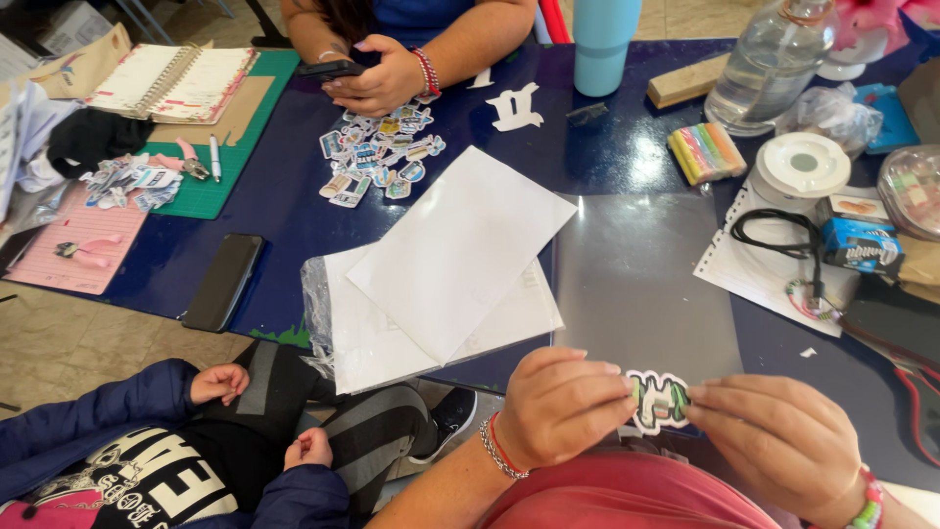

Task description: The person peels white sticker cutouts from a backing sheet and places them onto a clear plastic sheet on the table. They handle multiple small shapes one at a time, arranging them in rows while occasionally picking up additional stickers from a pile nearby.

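Note:
Both my hands pinch one small cut-out sticker (659,400) with a white border and green and pink print, low in the head view. My left hand (563,407) grips its left edge with thumb and fingers; my right hand (778,441) grips its right edge. The sticker hangs just above the near edge of a clear plastic sheet (641,279) on the dark blue table (284,196). White paper sheets (450,260) lie to the left of my hands.
Across the table another person's hand (377,83) holds a phone above a pile of small stickers (382,157). A child (196,460) sits at lower left. A black phone (223,281), notebook (171,78), bottle (769,64), blue tumbler (599,44), chalk pack (705,152) lie around.

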